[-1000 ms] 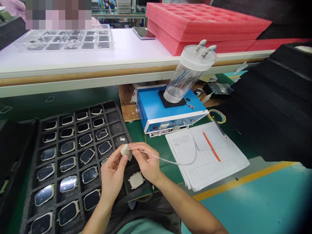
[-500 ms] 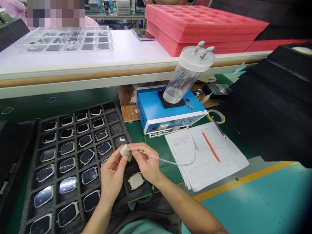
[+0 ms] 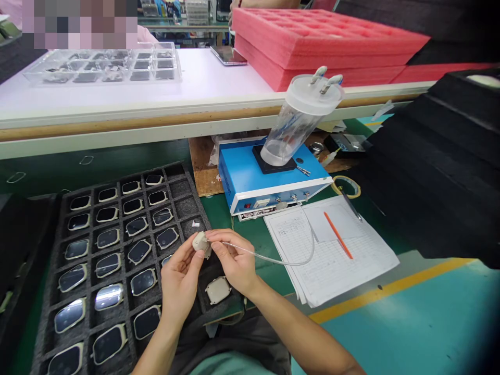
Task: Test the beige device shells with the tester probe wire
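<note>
Between thumb and fingers, my left hand [image 3: 180, 276] grips a beige smartwatch case [image 3: 200, 242], held above the tray's right side. My right hand [image 3: 235, 263] pinches the end of a thin clear tube [image 3: 269, 259] against the case's side; the exact contact point is partly hidden by fingers. The tube loops right and back to the front of a blue box-shaped machine [image 3: 258, 177]. Below my hands, another beige watch case [image 3: 218, 290] lies face down in the tray. Dark-screened watch cases [image 3: 108, 264] fill many compartments of the grey foam tray [image 3: 183, 188].
A clear cylinder [image 3: 291, 127] stands tilted-looking on the machine. Right of it lie printed sheets [image 3: 367, 255] with an orange pen [image 3: 338, 235] and a tape roll [image 3: 353, 188]. Red foam trays [image 3: 312, 52] and a clear compartment tray [image 3: 156, 73] rest on the raised shelf, with a person behind.
My hands, the watch case and the tube stay in nearly the same place. The person across the shelf has shifted slightly left.
</note>
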{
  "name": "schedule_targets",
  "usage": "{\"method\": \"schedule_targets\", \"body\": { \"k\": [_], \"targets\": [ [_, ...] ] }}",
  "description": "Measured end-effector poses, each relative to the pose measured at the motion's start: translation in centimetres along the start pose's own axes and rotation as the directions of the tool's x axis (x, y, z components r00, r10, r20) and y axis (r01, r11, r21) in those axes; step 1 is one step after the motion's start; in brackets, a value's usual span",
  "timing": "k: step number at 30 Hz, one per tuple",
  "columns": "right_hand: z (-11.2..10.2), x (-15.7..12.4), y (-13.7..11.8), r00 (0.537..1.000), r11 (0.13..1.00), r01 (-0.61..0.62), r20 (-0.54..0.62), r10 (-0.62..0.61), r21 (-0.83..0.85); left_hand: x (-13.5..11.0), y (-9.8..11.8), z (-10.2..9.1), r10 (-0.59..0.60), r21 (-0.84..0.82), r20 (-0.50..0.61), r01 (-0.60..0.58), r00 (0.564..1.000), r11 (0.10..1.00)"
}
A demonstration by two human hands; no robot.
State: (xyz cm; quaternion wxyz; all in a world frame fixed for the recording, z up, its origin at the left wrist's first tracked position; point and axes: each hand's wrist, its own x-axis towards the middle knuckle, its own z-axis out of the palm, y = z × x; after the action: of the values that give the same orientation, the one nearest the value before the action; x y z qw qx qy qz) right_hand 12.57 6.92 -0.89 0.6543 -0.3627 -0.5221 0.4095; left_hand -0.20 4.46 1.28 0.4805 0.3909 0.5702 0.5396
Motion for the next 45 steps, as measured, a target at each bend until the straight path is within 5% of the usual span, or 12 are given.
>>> {"method": "schedule_targets", "body": {
  "k": [16, 22, 25, 27, 29, 32, 38, 43, 45],
  "targets": [
    [-0.3, -0.2, -0.2, 0.999, 0.999, -0.004, 0.053, 0.007, -0.048, -0.1, 0.2, 0.1, -0.005, 0.0, 0.003, 0.005, 1.0, 1.0],
    [-2.8, 0.6, -1.3, 0.969, 0.967, -0.064, 0.217, 0.119, -0.246, -0.7, 2.5, -3.2, 0.161, 0.057, -0.193, -0.152, 0.968, 0.987],
    [-2.6, 2.6, -1.7, 0.94, 0.84, -0.011, 0.281, 0.193, -0.542, 1.7, 4.0, -5.3, 0.291, 0.207, -0.191, -0.251, 0.938, 0.946],
    [-1.2, 4.3, -1.8, 0.885, 0.668, 0.094, 0.37, 0.284, -0.738, 4.8, 4.9, -5.5, 0.333, 0.357, -0.059, -0.292, 0.941, 0.887],
    [0.7, 5.8, -1.6, 0.816, 0.48, 0.207, 0.421, 0.397, -0.853, 8.4, 5.3, -4.5, 0.29, 0.544, 0.142, -0.32, 0.946, 0.776],
    [3.3, 7.3, -1.1, 0.783, 0.392, 0.246, 0.42, 0.458, -0.886, 12.6, 5.4, -2.4, 0.199, 0.62, 0.259, -0.321, 0.945, 0.715],
    [3.9, 7.3, -0.1, 0.818, 0.45, 0.223, 0.417, 0.396, -0.865, 12.5, 5.1, -2.8, 0.183, 0.67, 0.286, -0.333, 0.941, 0.664],
    [0.6, 5.7, 0.0, 0.922, 0.575, 0.107, 0.297, 0.247, -0.811, 9.7, 3.7, -3.7, 0.153, 0.717, 0.288, -0.319, 0.945, 0.62],
    [-1.0, 4.5, -0.2, 0.959, 0.697, -0.024, 0.18, 0.218, -0.717, 8.9, 3.1, -2.9, 0.125, 0.733, 0.324, -0.332, 0.938, 0.594]
  ]
}}
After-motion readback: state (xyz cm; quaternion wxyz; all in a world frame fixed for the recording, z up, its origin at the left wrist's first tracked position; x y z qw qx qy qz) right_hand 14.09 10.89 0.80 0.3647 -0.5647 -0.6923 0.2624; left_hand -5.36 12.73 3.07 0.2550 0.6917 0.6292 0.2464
